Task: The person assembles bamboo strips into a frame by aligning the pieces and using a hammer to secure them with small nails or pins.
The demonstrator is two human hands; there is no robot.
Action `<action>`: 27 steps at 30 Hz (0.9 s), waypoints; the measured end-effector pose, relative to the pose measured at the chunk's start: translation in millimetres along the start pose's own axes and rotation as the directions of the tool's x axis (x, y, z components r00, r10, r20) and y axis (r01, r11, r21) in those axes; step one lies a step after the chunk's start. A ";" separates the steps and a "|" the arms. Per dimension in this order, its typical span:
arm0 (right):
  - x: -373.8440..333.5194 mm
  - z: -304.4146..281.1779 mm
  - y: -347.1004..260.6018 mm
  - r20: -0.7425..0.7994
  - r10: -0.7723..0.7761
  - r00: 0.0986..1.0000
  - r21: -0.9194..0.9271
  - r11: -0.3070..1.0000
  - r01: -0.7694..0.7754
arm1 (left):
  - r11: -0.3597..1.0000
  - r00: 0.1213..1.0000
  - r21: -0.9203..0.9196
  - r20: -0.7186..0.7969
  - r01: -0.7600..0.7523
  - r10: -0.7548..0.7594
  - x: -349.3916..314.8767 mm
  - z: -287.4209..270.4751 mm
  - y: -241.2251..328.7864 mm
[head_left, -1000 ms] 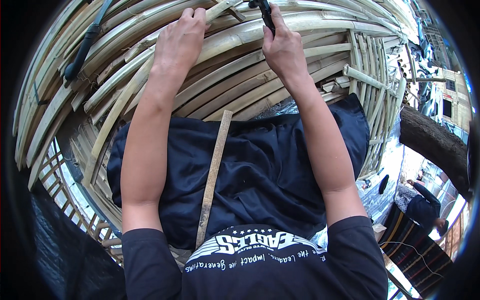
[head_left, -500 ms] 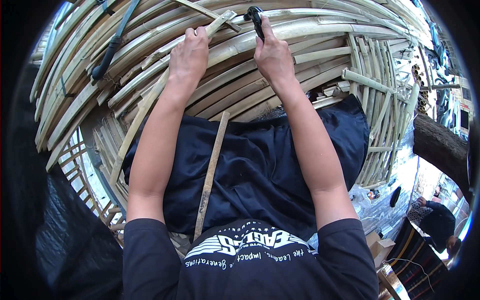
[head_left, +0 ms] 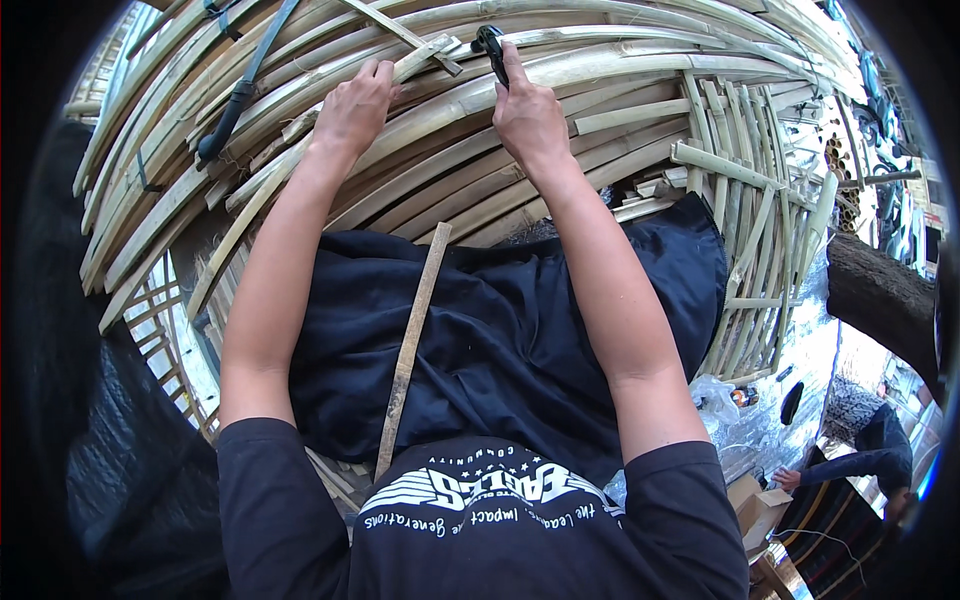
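My left hand (head_left: 352,108) rests on the curved bamboo slats (head_left: 560,130), fingers pressing down on a thin split strip (head_left: 425,55) that lies across them. My right hand (head_left: 528,115) is closed around a small black-handled tool (head_left: 490,45), its tip at the end of that strip. Both forearms reach up from the lower edge over my dark shorts. A loose flat bamboo strip (head_left: 408,350) lies across my lap.
A long dark-handled tool (head_left: 240,90) lies on the slats at upper left. A woven bamboo frame edge (head_left: 760,230) drops off at right. Below right, another person (head_left: 870,455) bends over near cardboard boxes (head_left: 755,505). A thick trunk (head_left: 885,295) stands at right.
The view has tilted so both hands sit lower and further right in the picture. The hands stay on the same strip, the right one still gripping the black tool.
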State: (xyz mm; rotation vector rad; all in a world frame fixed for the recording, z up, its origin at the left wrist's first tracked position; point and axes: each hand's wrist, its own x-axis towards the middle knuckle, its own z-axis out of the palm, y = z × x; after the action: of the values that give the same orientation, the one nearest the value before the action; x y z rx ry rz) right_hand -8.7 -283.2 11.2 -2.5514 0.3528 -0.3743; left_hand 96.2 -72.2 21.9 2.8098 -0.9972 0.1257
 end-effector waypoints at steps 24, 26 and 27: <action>-11.5 -17.1 -13.7 0.110 0.169 0.979 0.162 0.969 -0.186 | 0.984 0.925 0.148 -0.350 -0.101 0.148 -12.2 -218.2 46.3; -21.3 -29.9 -17.1 0.110 0.153 0.982 0.239 0.955 -0.175 | 0.983 0.922 -0.019 -0.351 -0.183 0.165 -41.8 -244.2 56.0; -28.2 -36.0 -17.3 0.092 0.124 0.988 0.299 0.943 -0.146 | 0.977 0.878 0.075 -0.429 -0.198 0.211 -57.7 -250.9 57.6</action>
State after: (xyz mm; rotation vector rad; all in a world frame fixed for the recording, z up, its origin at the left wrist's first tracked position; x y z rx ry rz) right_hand -43.8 -276.7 44.6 -2.2175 0.4066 -0.2613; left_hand 8.6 -36.5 268.2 2.5129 -1.1716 0.7636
